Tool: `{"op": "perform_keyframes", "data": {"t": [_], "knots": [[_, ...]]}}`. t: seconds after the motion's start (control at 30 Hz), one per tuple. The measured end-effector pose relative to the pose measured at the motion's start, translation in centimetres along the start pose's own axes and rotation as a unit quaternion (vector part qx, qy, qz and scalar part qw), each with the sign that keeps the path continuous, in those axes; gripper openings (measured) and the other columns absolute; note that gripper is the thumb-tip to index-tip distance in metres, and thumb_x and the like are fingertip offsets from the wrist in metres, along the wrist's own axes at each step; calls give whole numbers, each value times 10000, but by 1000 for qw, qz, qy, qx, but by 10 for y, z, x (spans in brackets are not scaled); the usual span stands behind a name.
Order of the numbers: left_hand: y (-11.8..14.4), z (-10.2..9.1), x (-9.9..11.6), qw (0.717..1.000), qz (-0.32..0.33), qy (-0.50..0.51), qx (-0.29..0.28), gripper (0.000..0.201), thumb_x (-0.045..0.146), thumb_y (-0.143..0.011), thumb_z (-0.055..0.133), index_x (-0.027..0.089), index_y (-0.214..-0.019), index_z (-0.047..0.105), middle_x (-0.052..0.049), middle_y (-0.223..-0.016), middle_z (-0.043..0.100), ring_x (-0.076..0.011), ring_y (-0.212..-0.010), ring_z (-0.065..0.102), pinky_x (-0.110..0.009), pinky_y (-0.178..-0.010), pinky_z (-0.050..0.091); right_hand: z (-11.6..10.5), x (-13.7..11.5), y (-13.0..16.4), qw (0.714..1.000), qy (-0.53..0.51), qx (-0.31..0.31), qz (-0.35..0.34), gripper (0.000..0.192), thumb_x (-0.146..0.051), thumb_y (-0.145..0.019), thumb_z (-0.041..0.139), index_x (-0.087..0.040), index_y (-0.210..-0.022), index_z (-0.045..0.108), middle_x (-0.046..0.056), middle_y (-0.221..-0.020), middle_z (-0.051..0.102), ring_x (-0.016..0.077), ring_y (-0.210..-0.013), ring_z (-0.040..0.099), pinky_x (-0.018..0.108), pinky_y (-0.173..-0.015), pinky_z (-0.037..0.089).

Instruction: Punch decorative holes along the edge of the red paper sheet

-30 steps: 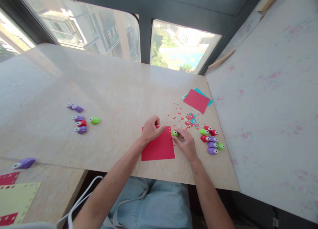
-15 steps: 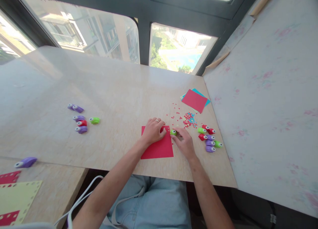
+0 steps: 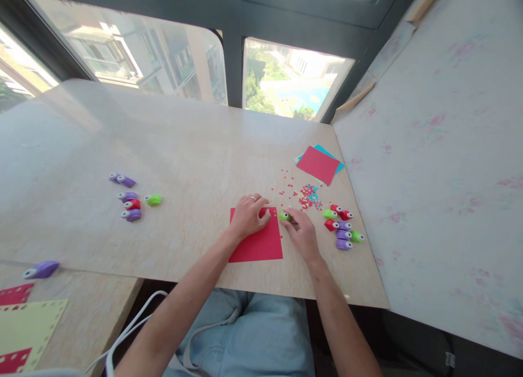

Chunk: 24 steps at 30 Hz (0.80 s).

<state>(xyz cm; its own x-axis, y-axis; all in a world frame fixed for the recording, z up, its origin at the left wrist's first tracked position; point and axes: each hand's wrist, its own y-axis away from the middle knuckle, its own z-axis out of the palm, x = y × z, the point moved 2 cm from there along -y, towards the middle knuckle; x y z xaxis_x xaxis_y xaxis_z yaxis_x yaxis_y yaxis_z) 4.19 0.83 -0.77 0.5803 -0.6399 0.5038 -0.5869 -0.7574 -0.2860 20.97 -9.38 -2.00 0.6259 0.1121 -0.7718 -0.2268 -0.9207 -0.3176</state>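
Note:
A red paper square (image 3: 257, 243) lies flat near the table's front edge. My left hand (image 3: 249, 216) rests fingers-down on its upper part, pressing it to the table. My right hand (image 3: 301, 232) holds a small green punch (image 3: 285, 216) at the sheet's top right corner. Red and blue paper bits (image 3: 307, 196) are scattered just beyond the right hand.
Several small punches, red, green and purple (image 3: 342, 228), lie right of my right hand. Another cluster (image 3: 131, 200) lies at the left. Red and blue sheets (image 3: 319, 163) are stacked at the back right. A purple punch (image 3: 41, 269) and punched papers (image 3: 24, 328) sit on a lower table.
My left hand went from a loose fist above the sheet to flat on its upper part. The right hand with the green punch has stayed at the corner.

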Motion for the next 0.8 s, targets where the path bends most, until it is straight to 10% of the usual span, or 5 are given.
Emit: {"op": "perform_keyframes", "data": {"t": [0.8], "knots": [[-5,-3,-2,994,-64,87,-28,148,246,-849,554,196,-886,688,-13,-807,675,-107,-748,583,-283,-791,395,-2,-1,0,999,-22,-38,23,340,-303,-903,635,-251,-1238,660,70,-1188,680,230,-1058,635,410,-974,499]]}}
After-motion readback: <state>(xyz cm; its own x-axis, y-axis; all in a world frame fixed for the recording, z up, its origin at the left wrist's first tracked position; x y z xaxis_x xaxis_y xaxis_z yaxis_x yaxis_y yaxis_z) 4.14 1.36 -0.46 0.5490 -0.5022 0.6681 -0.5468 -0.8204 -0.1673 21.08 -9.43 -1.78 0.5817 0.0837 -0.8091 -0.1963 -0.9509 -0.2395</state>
